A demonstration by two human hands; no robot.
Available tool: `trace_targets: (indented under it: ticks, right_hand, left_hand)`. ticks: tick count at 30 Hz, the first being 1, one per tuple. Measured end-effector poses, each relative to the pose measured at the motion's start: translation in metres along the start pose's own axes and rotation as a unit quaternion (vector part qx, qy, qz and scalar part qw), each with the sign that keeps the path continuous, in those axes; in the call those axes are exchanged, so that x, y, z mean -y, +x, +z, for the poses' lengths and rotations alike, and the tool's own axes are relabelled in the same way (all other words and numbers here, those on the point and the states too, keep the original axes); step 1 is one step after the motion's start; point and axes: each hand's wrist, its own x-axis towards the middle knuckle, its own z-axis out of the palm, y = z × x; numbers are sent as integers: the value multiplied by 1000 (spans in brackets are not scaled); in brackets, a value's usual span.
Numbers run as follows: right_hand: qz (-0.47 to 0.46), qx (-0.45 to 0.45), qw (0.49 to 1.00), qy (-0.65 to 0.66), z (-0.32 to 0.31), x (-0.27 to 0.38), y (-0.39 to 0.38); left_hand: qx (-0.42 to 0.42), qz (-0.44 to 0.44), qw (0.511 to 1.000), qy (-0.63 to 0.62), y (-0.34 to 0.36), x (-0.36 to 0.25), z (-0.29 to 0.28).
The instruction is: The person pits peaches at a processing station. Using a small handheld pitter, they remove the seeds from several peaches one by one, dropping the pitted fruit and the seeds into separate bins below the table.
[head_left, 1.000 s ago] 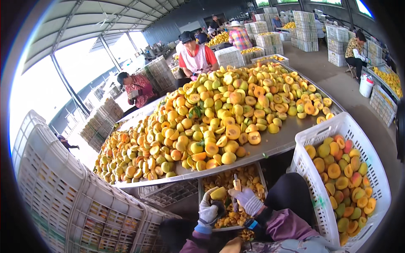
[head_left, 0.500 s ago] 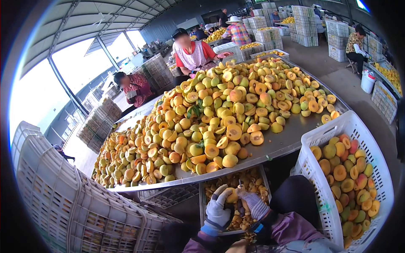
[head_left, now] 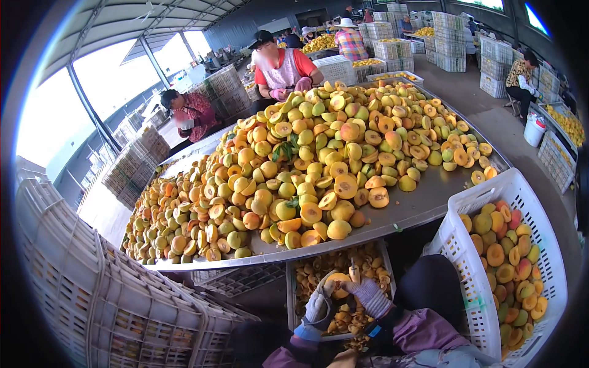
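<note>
Low in front of me, my gloved left hand (head_left: 317, 305) is closed around a yellow peach half (head_left: 337, 284). Against that fruit's right side, my gloved right hand (head_left: 369, 296) grips a small tool (head_left: 354, 273) whose pale handle-like end sticks up; its working end is hidden. Both hands are over a white crate (head_left: 292, 295) holding pits and fruit scraps. Just beyond, a heap of halved peaches (head_left: 307, 184) covers much of a metal table (head_left: 411, 211). By my right knee stands a white crate (head_left: 457, 245) containing peach halves (head_left: 506, 270).
Stacked white crates (head_left: 141, 300) rise close on my left. Across the table sits a co-worker (head_left: 283, 70) in pink gloves, with another person (head_left: 195, 116) farther left. At the far right are a white bucket (head_left: 534, 130) and a seated person (head_left: 521, 83).
The tool in my right hand has turned, so a thicker pale end now points up. My left hand still holds the fruit. The co-worker opposite has drawn both hands together.
</note>
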Motion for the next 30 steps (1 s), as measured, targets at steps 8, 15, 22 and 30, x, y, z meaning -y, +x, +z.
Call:
trace_targets:
  ticks: [8,15,22,30]
  right_hand:
    - [-100,-77,984,-126,-4,-23,19]
    - [-105,-125,965,-205,-7,-37,26]
    - [-132,-115,966,-193,-5,-38,25]
    - [-95,-104,979,-148,-2,-30,22]
  left_hand:
    - [-7,-162,927,-339,6,0,10]
    - [-22,-135,949,-285,9,22,7]
    - [-37,-153,953,-259,8,27,6]
    - [-30,-131,945,-298,8,34,6]
